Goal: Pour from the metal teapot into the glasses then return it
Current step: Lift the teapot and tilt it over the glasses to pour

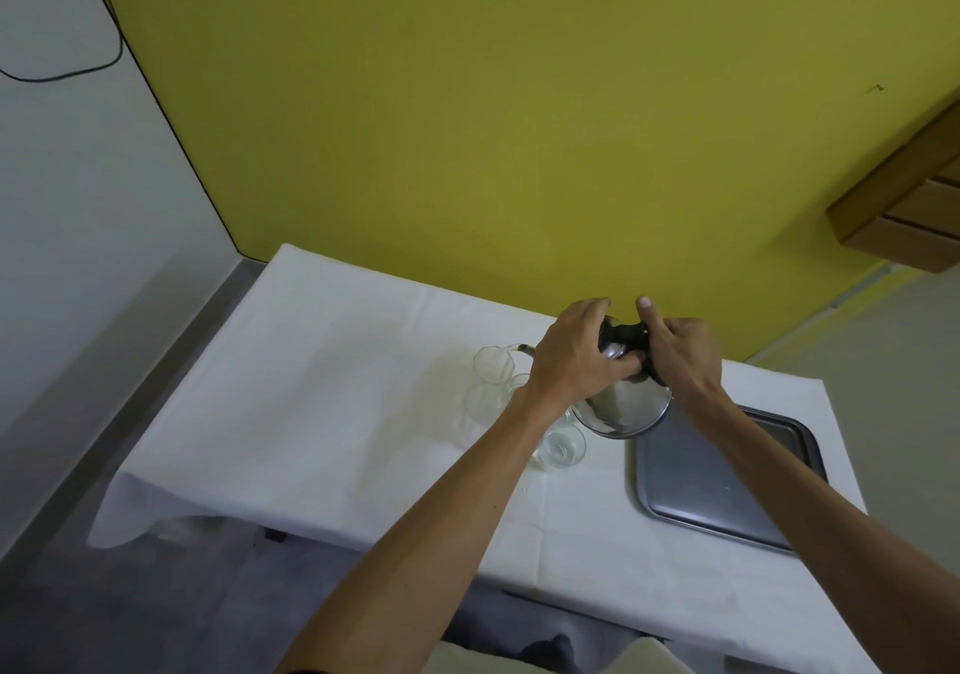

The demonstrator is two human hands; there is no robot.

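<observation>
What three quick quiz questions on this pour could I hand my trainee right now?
1. True or false: the metal teapot is standing on the metal tray.
2. Which hand rests on the teapot's lid side: A) left hand B) right hand?
3. Fill in: the spout points toward the ___ glass.

Key
1. False; both hands hold it tilted above the white tablecloth.
2. A; the right hand grips the black handle.
3. Farthest; two more glasses sit nearer, partly hidden by the left forearm.
</observation>
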